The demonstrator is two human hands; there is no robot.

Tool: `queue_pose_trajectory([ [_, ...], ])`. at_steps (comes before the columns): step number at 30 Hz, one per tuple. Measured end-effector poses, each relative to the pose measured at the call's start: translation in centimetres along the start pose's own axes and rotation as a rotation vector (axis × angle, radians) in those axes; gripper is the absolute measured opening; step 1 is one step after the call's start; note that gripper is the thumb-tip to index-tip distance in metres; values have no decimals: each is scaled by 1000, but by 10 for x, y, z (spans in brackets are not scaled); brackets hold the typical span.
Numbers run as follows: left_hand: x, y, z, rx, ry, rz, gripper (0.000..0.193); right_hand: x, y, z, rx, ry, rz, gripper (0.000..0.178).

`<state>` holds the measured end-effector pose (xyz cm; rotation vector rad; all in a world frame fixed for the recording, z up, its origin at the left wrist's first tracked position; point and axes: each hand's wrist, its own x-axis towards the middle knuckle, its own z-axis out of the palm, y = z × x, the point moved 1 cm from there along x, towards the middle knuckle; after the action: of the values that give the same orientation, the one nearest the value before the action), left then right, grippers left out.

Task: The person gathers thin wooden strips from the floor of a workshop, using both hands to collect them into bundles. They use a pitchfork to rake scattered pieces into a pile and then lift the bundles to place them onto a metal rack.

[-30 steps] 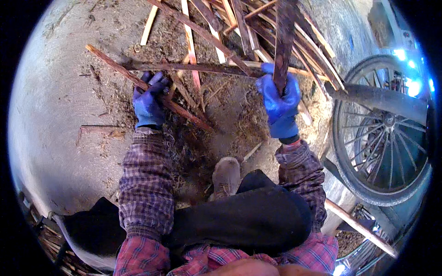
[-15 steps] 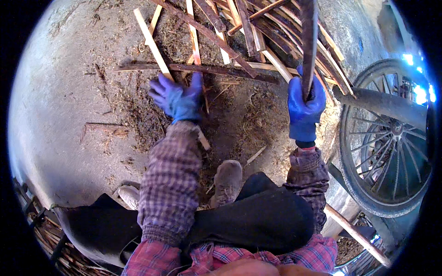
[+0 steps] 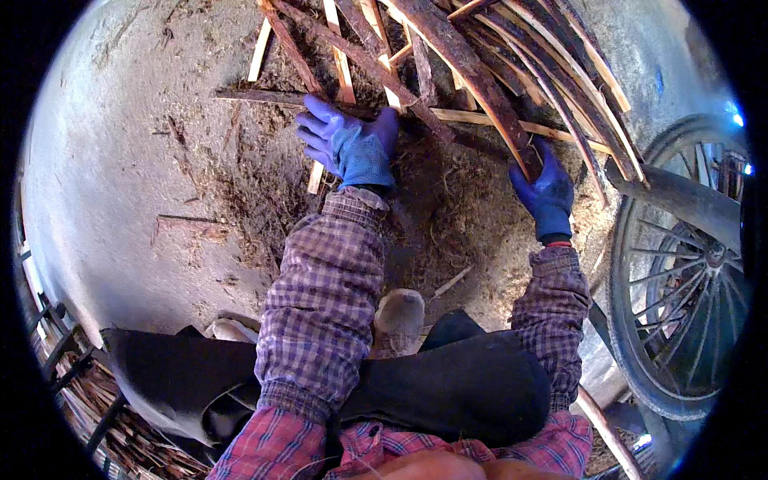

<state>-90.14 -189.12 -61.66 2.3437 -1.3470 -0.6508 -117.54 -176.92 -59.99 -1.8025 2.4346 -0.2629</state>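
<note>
Both hands wear blue gloves. My left hand (image 3: 348,142) reaches forward with its fingers spread, resting on a pale split stick (image 3: 340,72) and a dark horizontal stick (image 3: 256,96) at the near edge of a heap of wood strips (image 3: 512,56). It grips nothing that I can see. My right hand (image 3: 546,192) is closed around the near end of a long dark bark slab (image 3: 464,64), which slants up and away to the left over the heap.
Sawdust and bark crumbs cover the grey concrete ground (image 3: 120,200). A spoked wheel (image 3: 688,288) stands at the right with a dark bar (image 3: 680,196) across it. My shoes (image 3: 398,316) are below the hands. More stacked strips (image 3: 88,400) lie at the lower left.
My left hand has reached further forward onto the sticks. My right hand has tipped the bark slab from upright over to the left, down toward the heap.
</note>
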Motion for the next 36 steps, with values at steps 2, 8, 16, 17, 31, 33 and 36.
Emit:
queue_pose_trajectory([
  [2, 2, -4, 15, -31, 83, 52, 98, 3, 9, -2, -34, 2, -4, 64],
  [8, 11, -15, 21, -25, 235, 216, 82, 7, 9, -4, 39, -65, 111, 57],
  [16, 13, 19, 23, 275, 84, -87, 103, 3, 12, 0, 51, -14, 101, 57],
  [17, 13, 20, 21, 260, 73, -119, 102, 2, 12, 1, 68, -9, 111, 59],
  [31, 37, -72, -41, 147, -117, 193, 92, -60, -42, -23, -56, -208, 279, 53],
  [33, 30, -79, -45, 70, -111, 79, 86, -70, -54, -42, -76, -150, 266, 53],
  [36, 33, -118, -59, -51, -27, 40, 69, -75, -68, -72, -159, -136, 265, 52],
])
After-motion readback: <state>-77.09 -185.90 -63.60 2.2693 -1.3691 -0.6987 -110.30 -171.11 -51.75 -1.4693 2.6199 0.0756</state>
